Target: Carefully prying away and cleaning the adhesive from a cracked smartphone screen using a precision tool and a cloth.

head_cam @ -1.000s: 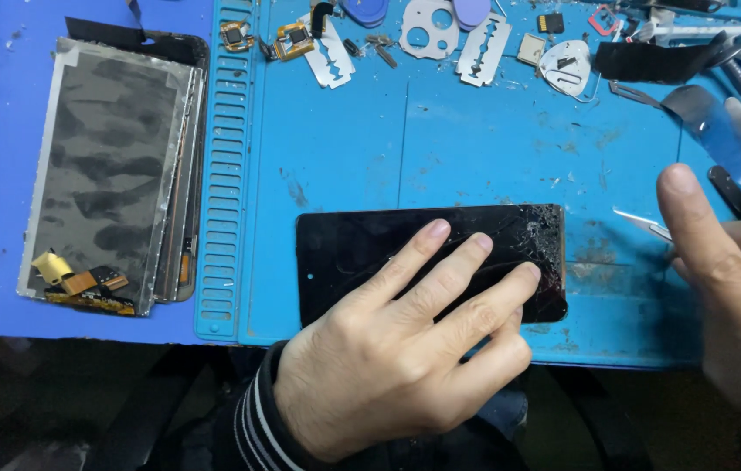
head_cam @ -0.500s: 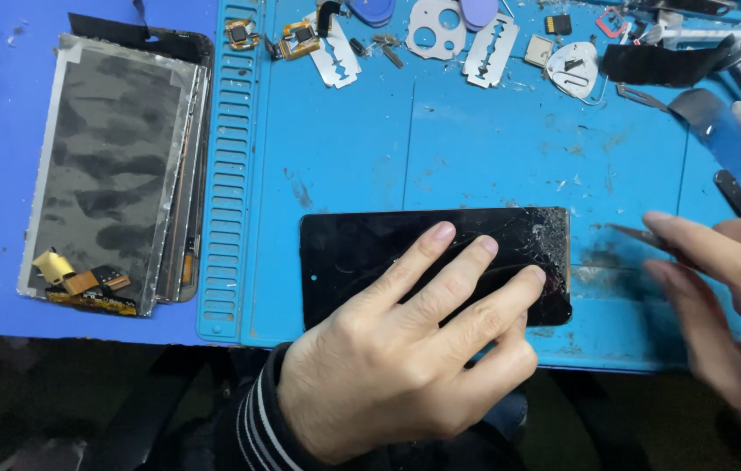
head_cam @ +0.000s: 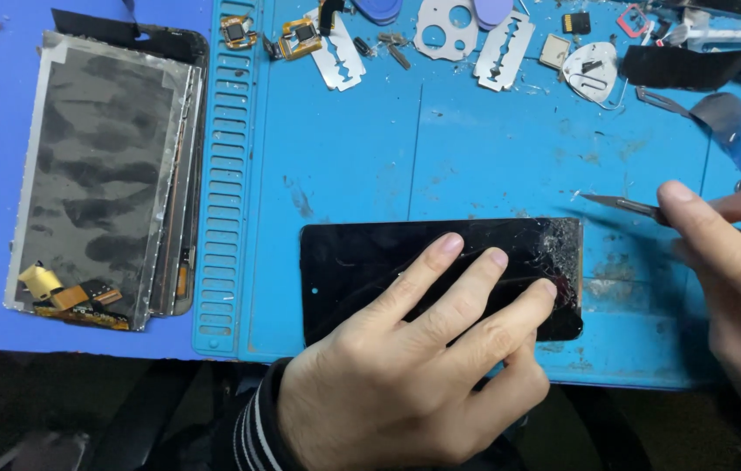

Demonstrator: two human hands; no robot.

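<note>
a left hand (head_cam: 405, 384) lies flat on a cracked phone screen (head_cam: 362, 270) lying lengthwise on the blue worktop (head_cam: 475, 166); the right hand (head_cam: 737, 270), its grip pinched on a thin blade (head_cam: 619, 204), points toward the screen's shattered right end

This is an electronics repair bench, the kind found in a phone-repair workshop. A blue silicone work mat (head_cam: 440, 157) with moulded ribbed slots along its left side covers the table. On it lies a black phone screen with a shattered corner (head_cam: 362, 262). Beside the mat sits a stack of stripped grey display panels with flex cables (head_cam: 100, 174). Along the far edge lie steel razor blades (head_cam: 503, 51), small gold-edged chip modules (head_cam: 299, 35) and loose screws.
</note>
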